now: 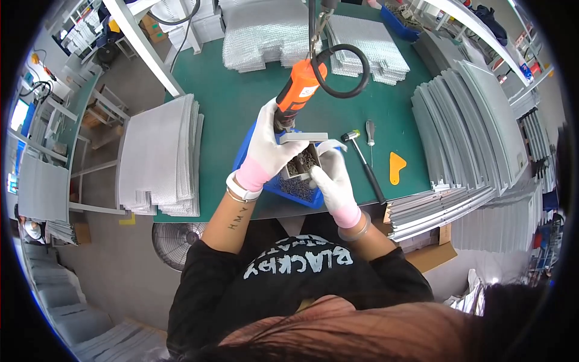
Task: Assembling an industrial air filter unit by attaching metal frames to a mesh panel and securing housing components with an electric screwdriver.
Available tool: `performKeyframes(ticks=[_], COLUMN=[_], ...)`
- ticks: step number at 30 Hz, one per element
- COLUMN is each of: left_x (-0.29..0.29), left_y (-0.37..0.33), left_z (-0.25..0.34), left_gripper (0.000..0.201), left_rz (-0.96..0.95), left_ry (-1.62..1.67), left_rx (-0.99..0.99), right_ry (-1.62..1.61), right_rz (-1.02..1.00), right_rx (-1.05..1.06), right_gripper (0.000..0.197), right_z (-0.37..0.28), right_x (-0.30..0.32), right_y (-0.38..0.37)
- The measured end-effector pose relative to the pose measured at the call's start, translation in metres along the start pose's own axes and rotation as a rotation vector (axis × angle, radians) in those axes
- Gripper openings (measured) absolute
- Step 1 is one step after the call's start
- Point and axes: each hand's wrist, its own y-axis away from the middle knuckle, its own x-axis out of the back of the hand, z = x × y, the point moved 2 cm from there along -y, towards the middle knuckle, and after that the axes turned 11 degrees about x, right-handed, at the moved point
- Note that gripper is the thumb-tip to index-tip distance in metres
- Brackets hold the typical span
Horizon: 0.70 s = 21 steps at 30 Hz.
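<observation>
A small pale grey box [303,137] with an open compartment of small dark screws [303,161] is held between my gloved hands. My left hand [268,145] is closed on its left side, the thumb across the front. An orange-and-black power screwdriver [298,90] hangs tilted from above, its lower end against the left fingers; whether they also grip it is hard to tell. My right hand [333,178] is closed on the box's right side. Below is a blue bin [316,201] of loose screws, partly hidden by the hands.
Right of the bin, a hammer [365,163], a screwdriver [370,136] and a yellow scraper [396,168] lie on the green table [229,78]. Grey panels [464,127] stand stacked at right. Wrapped sheets [160,151] are piled left, others [268,33] at the back. A fan [175,244] stands below.
</observation>
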Motion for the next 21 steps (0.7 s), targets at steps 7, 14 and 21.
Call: performKeyframes(ticks=[7, 14, 21], left_x=[-0.008, -0.017, -0.018], left_y=[0.009, 0.014, 0.014], left_z=[0.01, 0.009, 0.007], left_gripper=[0.081, 0.082, 0.084], left_rz=[0.126, 0.145, 0.153], left_ry=[-0.154, -0.18, -0.202], left_rx=[-0.098, -0.136, -0.146], right_ry=[1.075, 1.316, 1.329], right_rz=[-0.019, -0.199, -0.187], right_rx=[0.946, 0.774, 0.782], right_gripper=[0.041, 0.036, 0.032], right_z=[-0.033, -0.047, -0.051], right_x=[0.017, 0.0, -0.003], right_y=[0.011, -0.005, -0.006])
